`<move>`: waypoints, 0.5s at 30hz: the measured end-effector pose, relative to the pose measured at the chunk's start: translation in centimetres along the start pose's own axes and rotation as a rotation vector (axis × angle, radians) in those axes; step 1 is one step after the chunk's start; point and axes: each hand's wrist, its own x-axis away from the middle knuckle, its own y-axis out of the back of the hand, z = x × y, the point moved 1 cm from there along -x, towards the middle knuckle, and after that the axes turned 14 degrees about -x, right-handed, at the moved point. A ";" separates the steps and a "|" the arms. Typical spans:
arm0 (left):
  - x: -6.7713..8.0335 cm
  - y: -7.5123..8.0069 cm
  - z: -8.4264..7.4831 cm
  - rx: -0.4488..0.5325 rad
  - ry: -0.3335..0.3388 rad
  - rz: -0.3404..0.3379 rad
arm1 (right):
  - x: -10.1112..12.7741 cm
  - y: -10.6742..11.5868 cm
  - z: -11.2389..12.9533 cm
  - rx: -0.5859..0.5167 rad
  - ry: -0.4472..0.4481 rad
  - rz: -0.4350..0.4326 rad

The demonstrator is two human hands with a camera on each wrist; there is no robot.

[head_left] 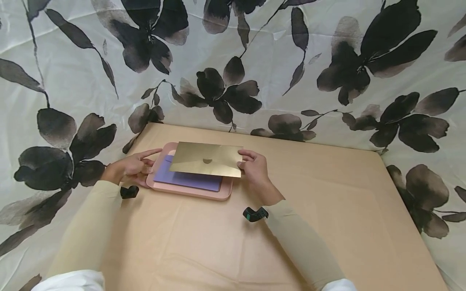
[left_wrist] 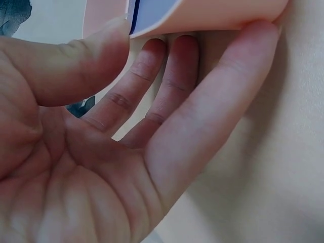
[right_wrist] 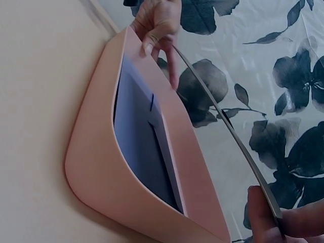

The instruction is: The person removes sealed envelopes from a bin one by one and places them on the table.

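My right hand [head_left: 256,167] pinches the right end of a flat gold envelope [head_left: 204,154] between thumb and fingers. The envelope hangs over a pink tray [head_left: 189,195] and shows a small half-round mark in its middle. Inside the tray lie purple envelopes [head_left: 189,180], partly hidden under the gold one. At the tray's left end my left hand [head_left: 132,167] grips the rim. In the left wrist view its thumb [left_wrist: 96,66] is at the rim while the other fingers reach against the outer wall. Seen edge-on in the right wrist view, the gold envelope [right_wrist: 243,147] bends slightly.
The tray stands on a table with a tan cover [head_left: 309,202]. A floral cloth [head_left: 276,81] hangs behind the table and along its sides. Each wrist carries a dark strapped device, such as the one [head_left: 255,214] by the right sleeve.
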 end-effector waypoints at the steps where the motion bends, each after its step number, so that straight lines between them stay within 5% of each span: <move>1: 0.0 0.0 0.0 0.009 0.002 0.001 | 0.0 0.1 0.1 0.002 0.000 -0.003; 15: 0.0 0.0 -0.2 0.088 -0.006 0.013 | -0.3 2.0 1.6 -0.013 0.009 -0.044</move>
